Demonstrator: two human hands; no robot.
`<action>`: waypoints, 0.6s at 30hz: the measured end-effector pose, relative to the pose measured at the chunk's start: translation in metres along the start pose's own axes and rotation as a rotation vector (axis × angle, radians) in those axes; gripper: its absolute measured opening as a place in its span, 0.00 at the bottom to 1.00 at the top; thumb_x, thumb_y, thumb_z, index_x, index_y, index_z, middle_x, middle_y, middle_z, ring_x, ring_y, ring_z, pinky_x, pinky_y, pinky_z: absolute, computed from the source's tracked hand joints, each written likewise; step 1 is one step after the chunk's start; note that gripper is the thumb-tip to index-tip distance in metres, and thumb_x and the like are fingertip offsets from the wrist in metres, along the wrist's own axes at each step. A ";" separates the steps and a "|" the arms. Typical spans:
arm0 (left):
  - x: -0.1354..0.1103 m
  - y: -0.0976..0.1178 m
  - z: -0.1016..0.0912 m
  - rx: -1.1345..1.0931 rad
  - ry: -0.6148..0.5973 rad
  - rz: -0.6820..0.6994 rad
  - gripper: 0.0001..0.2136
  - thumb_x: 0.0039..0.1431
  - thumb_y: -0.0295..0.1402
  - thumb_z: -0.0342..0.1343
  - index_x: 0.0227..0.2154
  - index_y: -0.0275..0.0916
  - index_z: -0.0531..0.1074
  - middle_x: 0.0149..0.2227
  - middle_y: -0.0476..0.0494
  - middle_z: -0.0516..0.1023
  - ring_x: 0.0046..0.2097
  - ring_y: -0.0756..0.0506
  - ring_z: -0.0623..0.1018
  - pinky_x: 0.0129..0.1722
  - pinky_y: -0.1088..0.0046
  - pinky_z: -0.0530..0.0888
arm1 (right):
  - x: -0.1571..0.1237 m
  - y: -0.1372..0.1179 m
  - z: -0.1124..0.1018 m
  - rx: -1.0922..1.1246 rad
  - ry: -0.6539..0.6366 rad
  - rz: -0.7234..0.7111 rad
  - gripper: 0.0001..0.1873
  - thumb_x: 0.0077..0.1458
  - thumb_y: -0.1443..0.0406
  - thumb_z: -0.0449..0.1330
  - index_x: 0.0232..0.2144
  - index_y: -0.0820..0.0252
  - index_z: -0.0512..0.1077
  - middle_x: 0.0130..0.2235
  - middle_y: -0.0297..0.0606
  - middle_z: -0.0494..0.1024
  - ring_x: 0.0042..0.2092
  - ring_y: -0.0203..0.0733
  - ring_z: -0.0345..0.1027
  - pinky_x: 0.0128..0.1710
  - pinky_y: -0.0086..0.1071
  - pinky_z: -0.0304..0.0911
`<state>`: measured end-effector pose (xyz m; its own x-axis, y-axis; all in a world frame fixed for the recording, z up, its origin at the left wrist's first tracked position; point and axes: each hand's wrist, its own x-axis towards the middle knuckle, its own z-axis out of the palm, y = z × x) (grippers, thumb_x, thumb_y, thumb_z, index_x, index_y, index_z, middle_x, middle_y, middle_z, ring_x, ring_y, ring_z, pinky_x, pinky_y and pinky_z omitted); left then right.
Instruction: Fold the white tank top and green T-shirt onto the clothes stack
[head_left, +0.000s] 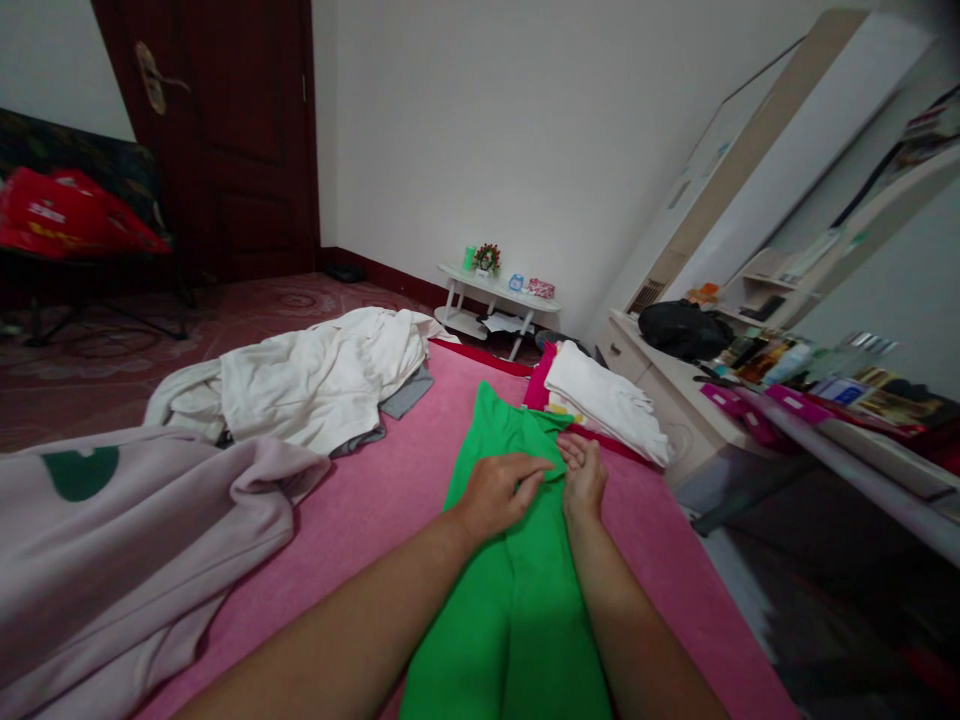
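Note:
A green garment lies lengthwise on the pink bed cover, its narrow end pointing away from me and a crease running down its middle. Whether it is trousers or something else I cannot tell. My left hand rests on it, thumb and forefinger closed on a fold near the right edge. Against that same edge, my right hand is turned palm inward, its fingers loosely bent and apart from any visible grip. Left of the garment are a pale pink sweatshirt with a dark green patch and a heap of white clothing.
Folded white clothes are stacked at the bed's far right corner. A dressing table with bottles and a black bag stands to the right. Beyond the bed are a small white table, a door and a red bag on a chair.

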<state>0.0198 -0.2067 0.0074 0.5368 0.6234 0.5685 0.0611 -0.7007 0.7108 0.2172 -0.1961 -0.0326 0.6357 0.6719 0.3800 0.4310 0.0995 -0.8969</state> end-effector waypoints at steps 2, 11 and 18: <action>0.002 -0.007 -0.003 0.104 0.116 -0.085 0.13 0.62 0.32 0.47 0.46 0.42 0.74 0.42 0.44 0.78 0.45 0.46 0.75 0.48 0.72 0.69 | -0.002 0.001 0.003 -0.001 -0.007 -0.002 0.31 0.58 0.47 0.39 0.46 0.66 0.65 0.42 0.51 0.77 0.40 0.44 0.74 0.39 0.37 0.68; 0.003 -0.019 -0.004 0.354 -0.020 -0.436 0.15 0.55 0.37 0.55 0.45 0.44 0.73 0.33 0.48 0.79 0.37 0.44 0.77 0.37 0.72 0.69 | -0.008 -0.016 0.005 -0.238 -0.018 -0.128 0.17 0.48 0.60 0.55 0.40 0.58 0.73 0.37 0.41 0.76 0.38 0.45 0.69 0.42 0.39 0.64; 0.005 -0.019 -0.003 0.320 0.007 -0.439 0.15 0.54 0.36 0.55 0.46 0.46 0.73 0.30 0.51 0.79 0.35 0.46 0.77 0.33 0.74 0.68 | 0.027 -0.040 0.025 -0.736 -0.291 -0.419 0.21 0.54 0.61 0.54 0.51 0.53 0.69 0.34 0.37 0.77 0.34 0.43 0.69 0.36 0.34 0.62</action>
<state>0.0187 -0.1894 -0.0020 0.3977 0.8829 0.2498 0.5325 -0.4438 0.7208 0.2006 -0.1637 0.0077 0.1890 0.8557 0.4816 0.9568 -0.0501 -0.2865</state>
